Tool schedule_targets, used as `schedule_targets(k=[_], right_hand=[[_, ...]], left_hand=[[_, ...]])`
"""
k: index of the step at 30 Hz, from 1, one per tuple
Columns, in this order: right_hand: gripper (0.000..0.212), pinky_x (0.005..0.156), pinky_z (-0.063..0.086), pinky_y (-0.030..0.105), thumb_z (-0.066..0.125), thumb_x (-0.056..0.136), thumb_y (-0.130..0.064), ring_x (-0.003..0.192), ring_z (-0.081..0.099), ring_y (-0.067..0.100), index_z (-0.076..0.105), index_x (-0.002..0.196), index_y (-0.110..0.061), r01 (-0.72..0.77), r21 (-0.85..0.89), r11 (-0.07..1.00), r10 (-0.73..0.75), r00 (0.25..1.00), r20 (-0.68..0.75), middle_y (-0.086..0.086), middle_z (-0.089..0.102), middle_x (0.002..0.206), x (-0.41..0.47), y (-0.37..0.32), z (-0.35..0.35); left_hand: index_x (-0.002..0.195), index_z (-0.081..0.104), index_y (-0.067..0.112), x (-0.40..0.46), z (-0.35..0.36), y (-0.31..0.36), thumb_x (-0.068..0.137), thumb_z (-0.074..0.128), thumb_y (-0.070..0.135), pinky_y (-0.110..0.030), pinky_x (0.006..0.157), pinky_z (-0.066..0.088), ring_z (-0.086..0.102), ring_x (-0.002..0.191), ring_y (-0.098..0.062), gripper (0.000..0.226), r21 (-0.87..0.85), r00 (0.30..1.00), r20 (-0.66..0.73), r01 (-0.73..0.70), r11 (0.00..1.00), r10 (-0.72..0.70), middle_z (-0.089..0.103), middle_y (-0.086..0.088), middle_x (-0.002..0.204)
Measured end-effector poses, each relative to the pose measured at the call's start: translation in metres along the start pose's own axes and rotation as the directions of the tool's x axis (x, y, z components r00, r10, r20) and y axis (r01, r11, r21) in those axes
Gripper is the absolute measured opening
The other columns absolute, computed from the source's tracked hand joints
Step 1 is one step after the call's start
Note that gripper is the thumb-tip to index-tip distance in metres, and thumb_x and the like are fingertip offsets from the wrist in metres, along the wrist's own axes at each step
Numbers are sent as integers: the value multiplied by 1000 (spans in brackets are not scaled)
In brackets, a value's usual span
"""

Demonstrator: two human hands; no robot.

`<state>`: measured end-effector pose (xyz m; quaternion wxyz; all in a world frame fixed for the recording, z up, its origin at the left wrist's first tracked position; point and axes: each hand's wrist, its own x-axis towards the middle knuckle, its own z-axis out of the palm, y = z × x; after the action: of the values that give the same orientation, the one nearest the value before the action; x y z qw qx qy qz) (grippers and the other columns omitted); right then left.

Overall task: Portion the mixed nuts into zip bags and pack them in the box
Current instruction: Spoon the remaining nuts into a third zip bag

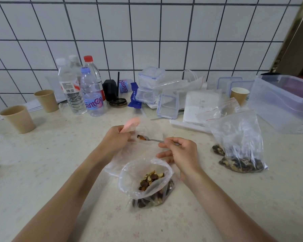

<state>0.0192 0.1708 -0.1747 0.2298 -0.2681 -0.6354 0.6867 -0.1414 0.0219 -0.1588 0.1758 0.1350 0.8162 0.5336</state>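
Clear storage box [285,102] at table's [42,180] far right, open bag of mixed nuts [147,184] nearest the person, left hand [115,139] pinching a zip bag's [143,130] mouth, right hand [180,151] gripping a spoon [151,139] loaded with nuts inside that mouth.

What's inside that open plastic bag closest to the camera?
The open bag holds mixed nuts, brown and pale pieces. Those lower down are blurred by crumpled plastic.
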Motion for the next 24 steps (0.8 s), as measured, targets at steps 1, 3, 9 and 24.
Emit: schedule_targets(k=[1, 3, 9, 24], right_hand=[[8, 49, 56, 31, 65, 101, -15, 66, 77, 32, 70, 100, -10, -6, 11, 1000, 6, 1000, 4, 2, 80, 85, 0, 0, -1], [8, 50, 56, 32, 65, 101, -15, 68, 76, 37, 70, 101, -9, -8, 21, 1000, 8, 1000, 8, 4, 80, 86, 0, 0, -3], [10, 52, 56, 35, 64, 101, -14, 71, 77, 35, 70, 105, -7, 1, 40, 999, -1, 1000, 17, 4, 81, 89, -1, -3, -8], [7, 41, 50, 27, 66, 100, -11, 67, 76, 34, 71, 103, -8, 144, 68, 987, -148, 987, 59, 7, 80, 91, -33, -43, -35]], left_hand=[[88, 66, 35, 1, 0, 0, 96, 64, 20, -17, 51, 49, 71, 72, -9, 17, -11, 1000, 2, 4, 1000, -4, 73, 13, 72], [92, 65, 35, 2, -1, 0, 97, 65, 21, -20, 55, 51, 72, 76, -12, 15, -35, 1000, 7, 4, 999, -4, 74, 13, 69], [98, 67, 33, 5, 1, -3, 98, 63, 19, -23, 58, 54, 74, 82, -17, 15, -50, 1000, -14, -20, 999, 19, 78, 6, 83], [131, 52, 21, 0, -6, 22, 86, 79, 47, -30, 80, 48, 59, 102, -16, 59, 355, 989, 37, -147, 923, 144, 59, 1, 125]])
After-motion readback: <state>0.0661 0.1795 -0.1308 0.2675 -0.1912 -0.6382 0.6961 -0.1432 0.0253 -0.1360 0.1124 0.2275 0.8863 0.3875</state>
